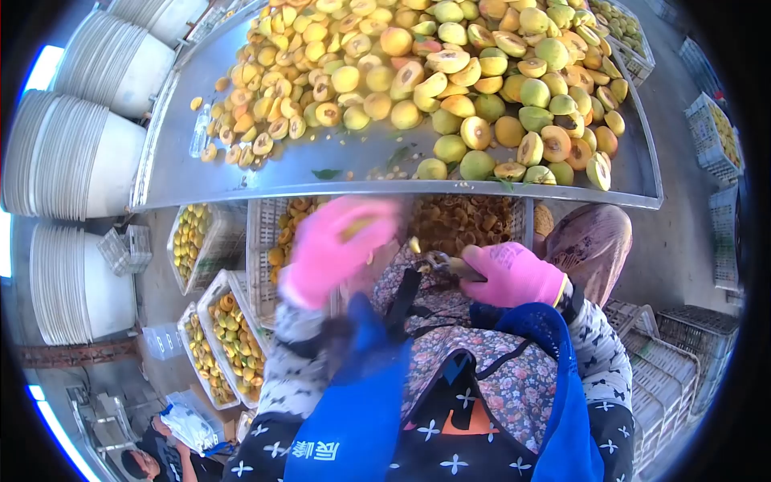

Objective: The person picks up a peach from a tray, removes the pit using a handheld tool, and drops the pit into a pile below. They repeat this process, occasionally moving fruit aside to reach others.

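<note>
My left hand (341, 245), in a pink glove and smeared by motion, is raised near the table's front edge. Its fingers are closed round a yellow piece of peach (358, 227), mostly hidden by the glove. To the right, my right hand (514, 275), also pink-gloved, grips a short hand tool with a metal head (438, 261) pointing left; the fingers cover much of its handle. A small yellow bit (414, 245) shows just off the tool's tip. Beneath both hands, a crate of brown pits and scraps (462, 221) stands below the table edge.
The metal table (181, 173) bears a heap of whole and halved peaches (377, 80) and a clear plastic bottle (200, 132). Crates of peaches (233, 337) stand at the left, near stacked white tubs (72, 153). Stacked crates (654, 369) are at right; a person (165, 450) is at lower left.
</note>
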A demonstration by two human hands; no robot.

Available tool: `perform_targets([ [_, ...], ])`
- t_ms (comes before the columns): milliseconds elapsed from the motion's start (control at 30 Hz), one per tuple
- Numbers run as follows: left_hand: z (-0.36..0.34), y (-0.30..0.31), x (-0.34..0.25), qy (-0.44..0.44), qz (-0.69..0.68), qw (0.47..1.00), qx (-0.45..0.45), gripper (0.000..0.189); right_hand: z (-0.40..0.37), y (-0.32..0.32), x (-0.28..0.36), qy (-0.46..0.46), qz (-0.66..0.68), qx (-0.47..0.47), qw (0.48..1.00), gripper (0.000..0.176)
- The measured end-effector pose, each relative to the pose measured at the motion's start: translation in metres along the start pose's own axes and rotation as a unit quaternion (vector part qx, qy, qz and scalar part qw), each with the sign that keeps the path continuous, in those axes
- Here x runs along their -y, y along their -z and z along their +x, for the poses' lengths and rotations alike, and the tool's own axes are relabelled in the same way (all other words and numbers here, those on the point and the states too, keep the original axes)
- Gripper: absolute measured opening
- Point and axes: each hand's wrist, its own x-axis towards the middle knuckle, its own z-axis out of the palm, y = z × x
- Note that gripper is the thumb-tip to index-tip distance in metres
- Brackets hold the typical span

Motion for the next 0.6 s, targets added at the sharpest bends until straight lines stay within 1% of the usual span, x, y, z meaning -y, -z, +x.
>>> perform_targets([
  [33, -0.014, 0.023, 0.021, -0.032, 0.114, 0.993, -0.013, 0.031, -0.009, -0.001, -0.016, -0.010, -0.035, 0.014, 0.999, 0.027],
  [67, -0.019, 0.045, 0.035, -0.041, 0.182, 0.982, -0.019, 0.033, -0.018, -0.001, -0.031, -0.022, -0.069, 0.027, 0.997, 0.028],
  [100, -0.019, 0.052, 0.032, 0.031, 0.189, 0.980, -0.063, 0.037, -0.021, 0.001, -0.035, -0.030, -0.104, 0.048, 0.993, 0.030],
  [133, -0.013, 0.047, 0.030, 0.095, 0.091, 0.987, -0.096, 0.039, -0.020, 0.000, -0.036, -0.051, -0.101, 0.051, 0.992, 0.031],
  [167, 0.001, 0.037, 0.027, 0.155, -0.008, 0.979, -0.129, 0.042, -0.017, 0.001, -0.035, -0.049, -0.091, 0.055, 0.993, 0.028],
  [233, 0.038, 0.007, 0.038, 0.097, -0.060, 0.990, -0.077, 0.049, -0.013, 0.001, -0.027, -0.049, -0.069, 0.058, 0.995, 0.023],
  [267, 0.060, -0.018, 0.043, 0.120, -0.051, 0.989, -0.069, 0.052, -0.014, 0.000, -0.025, -0.037, -0.051, 0.041, 0.997, 0.024],
  [367, 0.125, -0.088, 0.030, 0.163, -0.058, 0.984, -0.035, 0.062, -0.022, 0.000, -0.022, -0.063, -0.056, 0.013, 0.996, 0.031],
  [400, 0.144, -0.115, 0.044, 0.137, -0.015, 0.990, -0.016, 0.061, -0.026, 0.002, -0.020, -0.089, -0.075, 0.009, 0.993, 0.031],
  [433, 0.159, -0.137, 0.055, 0.111, 0.030, 0.993, 0.001, 0.061, -0.033, 0.004, -0.020, -0.090, -0.070, -0.016, 0.993, 0.028],
  [467, 0.164, -0.141, 0.033, 0.076, 0.156, 0.985, 0.013, 0.053, -0.040, 0.006, -0.020, -0.090, -0.063, -0.040, 0.993, 0.026],
  [500, 0.169, -0.163, 0.044, 0.059, 0.215, 0.974, -0.040, 0.045, -0.046, 0.008, -0.021, -0.091, -0.056, -0.064, 0.992, 0.023],
  [567, 0.170, -0.183, 0.049, 0.044, 0.230, 0.970, -0.062, 0.048, -0.052, 0.011, -0.023, -0.098, -0.022, -0.098, 0.990, 0.026],
  [600, 0.168, -0.184, 0.051, 0.024, 0.204, 0.977, -0.059, 0.048, -0.050, 0.013, -0.024, -0.103, -0.010, -0.118, 0.988, 0.027],
])
